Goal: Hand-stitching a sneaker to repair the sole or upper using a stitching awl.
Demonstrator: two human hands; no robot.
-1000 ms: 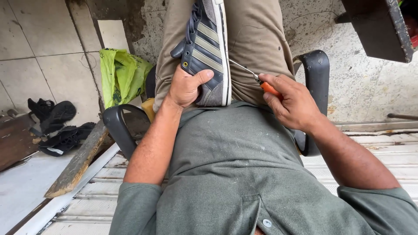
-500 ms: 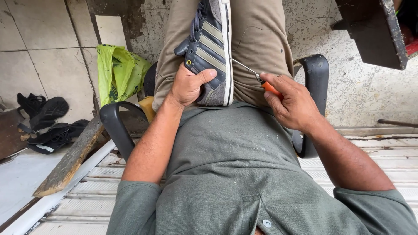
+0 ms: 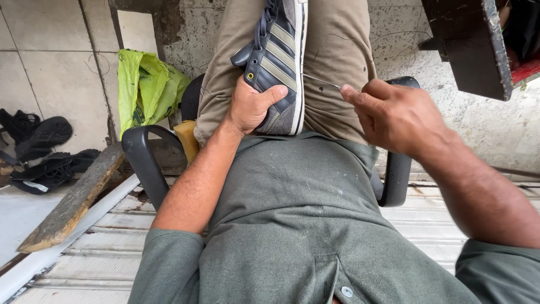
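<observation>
Nearest, green shirt front (image 3: 292, 225) across the lower view. Beyond it, left hand (image 3: 251, 107) closed around heel end of grey striped sneaker (image 3: 278, 62), thumb over the side panel, shoe lying sole-edge up on khaki-trousered lap (image 3: 337, 62). Right hand (image 3: 396, 115) pinched shut on thin metal awl (image 3: 322, 81), tip touching the sole seam. Judged light; upper soft and yielding, sole rim stiffer, rubber likely grippy. Best held at heel counter, where stiffness resists twisting. Awl slender, prone to slipping off the seam. Farther out: black chair armrests (image 3: 140, 152), yellow-green bag (image 3: 149, 90), wooden plank (image 3: 73, 202), dark sandals (image 3: 39, 141), tiled wall (image 3: 50, 62).
</observation>
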